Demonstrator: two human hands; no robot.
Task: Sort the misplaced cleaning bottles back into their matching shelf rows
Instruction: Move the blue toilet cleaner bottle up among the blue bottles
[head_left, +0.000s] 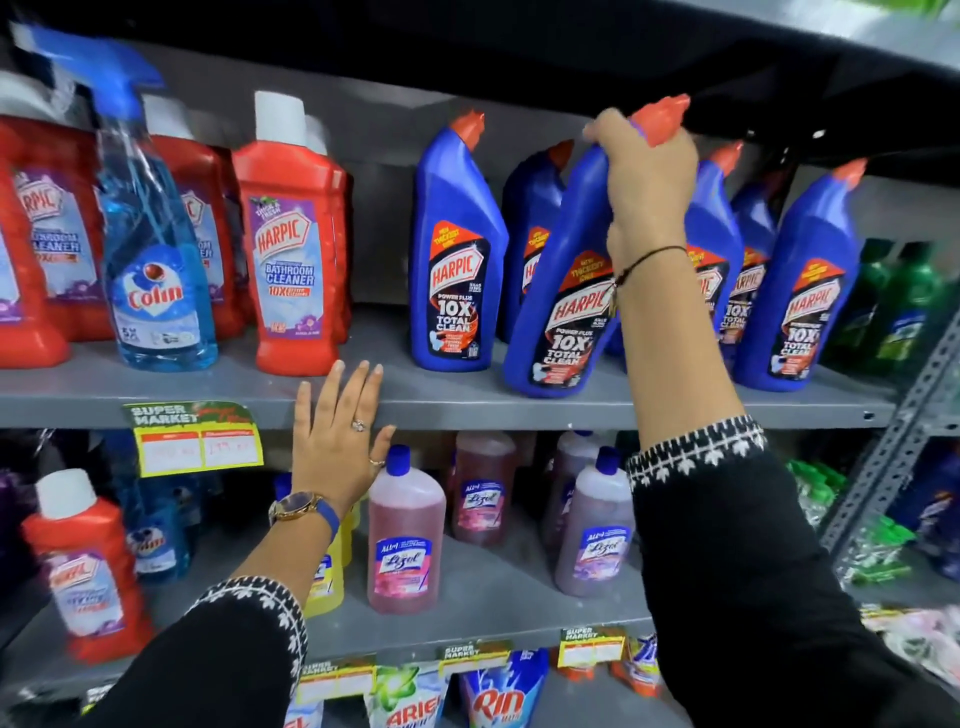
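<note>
My right hand grips the neck of a blue Harpic toilet cleaner bottle, which leans to the right with its base on the upper grey shelf, among other blue Harpic bottles. My left hand is spread flat with fingers apart against the front edge of that shelf, holding nothing. To the left stands a row of red Harpic bathroom cleaner bottles, with a blue Colin spray bottle in front of them. On the lower shelf a single red Harpic bottle stands at the left.
Pink Lizol bottles and a yellow bottle stand on the lower shelf. Green bottles fill the upper shelf's right end. A metal upright rises at the right. Detergent packets hang below. The shelf above sits close over the bottle caps.
</note>
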